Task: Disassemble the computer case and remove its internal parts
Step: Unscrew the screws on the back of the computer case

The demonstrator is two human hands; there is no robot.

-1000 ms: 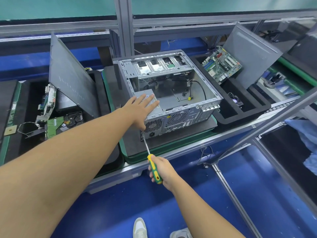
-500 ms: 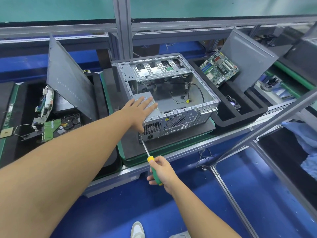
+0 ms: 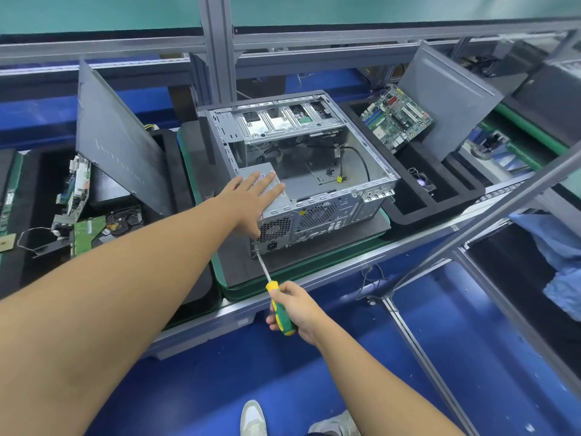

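An open grey computer case [image 3: 374,187] lies on its side on a dark mat, its rear panel facing me. A silver power supply [image 3: 270,174] sits in its near-left corner. My left hand [image 3: 251,199] lies flat on top of the power supply with fingers spread. My right hand [image 3: 295,308] grips the green and yellow handle of a screwdriver [image 3: 276,300]. The screwdriver's tip touches the lower left corner of the rear panel, beside the power socket [image 3: 273,246]. Black cables [image 3: 358,155] lie loose inside the case.
A removed motherboard [image 3: 394,119] and a grey side panel [image 3: 446,99] lean in the black foam tray [image 3: 418,212] on the right. Another grey panel [image 3: 116,140] leans over a left tray holding circuit boards [image 3: 77,187] and a drive [image 3: 122,220]. An aluminium frame bar [image 3: 471,225] slants across the right.
The view has shifted slightly. My left hand stays flat on the power supply and my right hand keeps the screwdriver at the same corner of the rear panel.
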